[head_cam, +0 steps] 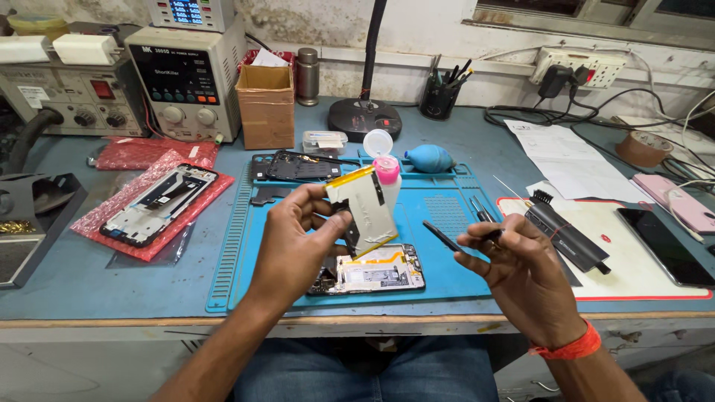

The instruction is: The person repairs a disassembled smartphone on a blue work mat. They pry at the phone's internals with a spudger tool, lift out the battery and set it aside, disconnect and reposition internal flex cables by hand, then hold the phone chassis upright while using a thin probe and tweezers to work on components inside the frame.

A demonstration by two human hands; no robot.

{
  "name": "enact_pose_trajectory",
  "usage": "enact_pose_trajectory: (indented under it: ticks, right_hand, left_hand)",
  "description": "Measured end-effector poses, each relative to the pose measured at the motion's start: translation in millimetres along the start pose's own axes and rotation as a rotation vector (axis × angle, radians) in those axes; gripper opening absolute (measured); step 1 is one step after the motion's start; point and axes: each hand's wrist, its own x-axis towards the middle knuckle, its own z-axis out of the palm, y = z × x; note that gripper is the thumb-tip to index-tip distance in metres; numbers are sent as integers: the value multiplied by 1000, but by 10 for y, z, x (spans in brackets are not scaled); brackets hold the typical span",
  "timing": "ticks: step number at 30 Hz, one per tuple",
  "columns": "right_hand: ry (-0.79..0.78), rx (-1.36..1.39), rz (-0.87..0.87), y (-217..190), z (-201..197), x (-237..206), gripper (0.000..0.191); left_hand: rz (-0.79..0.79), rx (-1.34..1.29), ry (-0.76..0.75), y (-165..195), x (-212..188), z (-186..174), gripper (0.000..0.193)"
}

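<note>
Blue repair mat (439, 286) on a cluttered bench; a phone battery (363, 208) is held above the opened phone (372, 274).

The battery is pinched at its edges by the left hand (294, 242) (light, thin, puncture-prone, probably bendable); a black spudger (447, 238) is gripped by the right hand (521, 275).

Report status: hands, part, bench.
Left hand holds phone battery raised. Right hand holds black pry tool. Opened phone on blue mat below, nothing between.
</note>
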Motion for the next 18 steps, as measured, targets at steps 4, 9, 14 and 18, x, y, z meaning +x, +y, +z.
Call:
enact_pose_trajectory:
  ticks: [4, 9, 14, 18]
  right_hand:
    - [88, -31, 9, 73, -113, 18, 7]
    - [56, -105, -22, 121, -147, 25, 11]
    - [108, -192, -7, 133, -104, 37, 22]
    - [100, -245, 10, 139, -65, 30, 40]
  left_hand:
    - [3, -13, -4, 29, 7, -29, 30]
    - [21, 29, -4, 96, 25, -81, 31]
    - [39, 106, -21, 129, 106, -252, 28]
    - [-15, 267, -49, 65, 196, -554, 30]
